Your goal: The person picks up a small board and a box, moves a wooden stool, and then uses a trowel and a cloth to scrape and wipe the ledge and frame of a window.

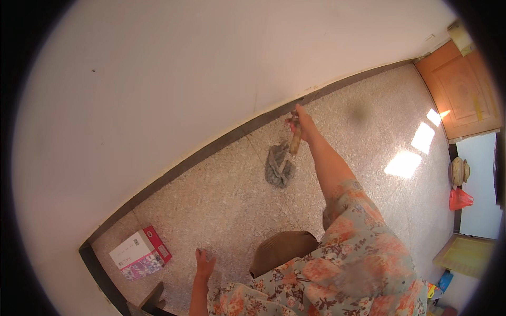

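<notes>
My right hand (304, 125) reaches out to the foot of the wall, close to the dark baseboard (221, 146). It is closed around a tool with a wooden handle (295, 143); the tool's working end is too small and covered to make out. Just below the handle, a crumpled grey cloth (278, 170) lies on the speckled floor. My left hand (204, 265) hangs low at the left of my body, fingers apart, holding nothing. To its left rests a white, red and purple-patterned box (138, 252) bearing writing.
A brown-clad knee (282, 251) shows below the cloth. At the lower left is a dark wooden furniture edge (154, 296). An orange-brown door (460, 89) stands at the far right, with a red plastic bag (459, 199) and a yellowish tray-like item (464, 254) along that side.
</notes>
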{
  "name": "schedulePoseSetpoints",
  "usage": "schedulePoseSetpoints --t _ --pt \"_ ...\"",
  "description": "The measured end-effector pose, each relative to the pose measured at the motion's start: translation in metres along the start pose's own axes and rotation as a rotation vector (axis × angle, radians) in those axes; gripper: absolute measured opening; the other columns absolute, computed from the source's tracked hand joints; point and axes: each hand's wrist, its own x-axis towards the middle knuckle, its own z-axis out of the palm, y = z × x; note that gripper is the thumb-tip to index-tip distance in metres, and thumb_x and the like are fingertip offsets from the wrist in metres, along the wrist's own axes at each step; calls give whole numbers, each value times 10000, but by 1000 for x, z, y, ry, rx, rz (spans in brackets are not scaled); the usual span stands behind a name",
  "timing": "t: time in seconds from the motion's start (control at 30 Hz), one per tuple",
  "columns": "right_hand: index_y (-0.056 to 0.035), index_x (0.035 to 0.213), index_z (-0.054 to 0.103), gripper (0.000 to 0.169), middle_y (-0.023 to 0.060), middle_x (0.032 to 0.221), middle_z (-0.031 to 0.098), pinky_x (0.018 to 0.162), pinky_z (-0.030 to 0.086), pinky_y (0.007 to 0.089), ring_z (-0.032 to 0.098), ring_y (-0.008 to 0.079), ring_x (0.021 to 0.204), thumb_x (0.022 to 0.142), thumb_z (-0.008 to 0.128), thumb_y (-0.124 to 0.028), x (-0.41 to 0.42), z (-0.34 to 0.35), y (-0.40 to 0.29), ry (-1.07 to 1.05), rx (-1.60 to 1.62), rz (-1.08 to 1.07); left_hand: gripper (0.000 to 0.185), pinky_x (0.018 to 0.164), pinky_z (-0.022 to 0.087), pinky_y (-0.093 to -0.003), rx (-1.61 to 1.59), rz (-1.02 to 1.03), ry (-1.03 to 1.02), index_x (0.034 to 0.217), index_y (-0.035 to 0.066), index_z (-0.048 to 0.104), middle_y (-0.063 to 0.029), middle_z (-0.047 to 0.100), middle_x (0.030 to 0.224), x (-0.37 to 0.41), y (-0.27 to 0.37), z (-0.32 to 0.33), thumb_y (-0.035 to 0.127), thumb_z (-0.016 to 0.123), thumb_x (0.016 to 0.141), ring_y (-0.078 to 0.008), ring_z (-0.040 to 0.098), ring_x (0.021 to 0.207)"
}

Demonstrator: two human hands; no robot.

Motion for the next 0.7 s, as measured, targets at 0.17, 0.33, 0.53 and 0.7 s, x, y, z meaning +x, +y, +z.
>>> schedulePoseSetpoints --t 0.17,0.33,0.53,0.7 --pt "-14 958 471 498 154 704 561 395 383 223 460 126 459 802 487 -487 -10 25 6 1 24 -2 608 1010 242 -386 -62 131 -3 1225 -69 354 -229 128 1377 4 -25 -1 150 635 731 -338 183 1274" --pt "5 962 480 538 128 725 542 422 404 251 488 140 512 781 515 -500 14 9 -14 217 161 -108 568 986 281 -379 61 170 93 1204 -43 398 -226 232 1334 12 -28 3 139 645 726 -341 266 1233" --pt "4 947 478 491 103 737 523 444 399 278 479 161 547 788 544 -456 -19 57 5 79 129 -82 424 930 353 -328 -281 109 108 1166 -11 465 -140 469 1190 13 29 0 125 594 786 -241 444 1107" --pt "-25 950 487 401 90 759 533 492 414 268 480 146 567 834 507 -408 -121 97 103 -192 -32 166 411 903 374 -293 -563 306 -9 1197 -12 432 -113 502 1156 -10 167 13 148 546 835 -209 476 1067"
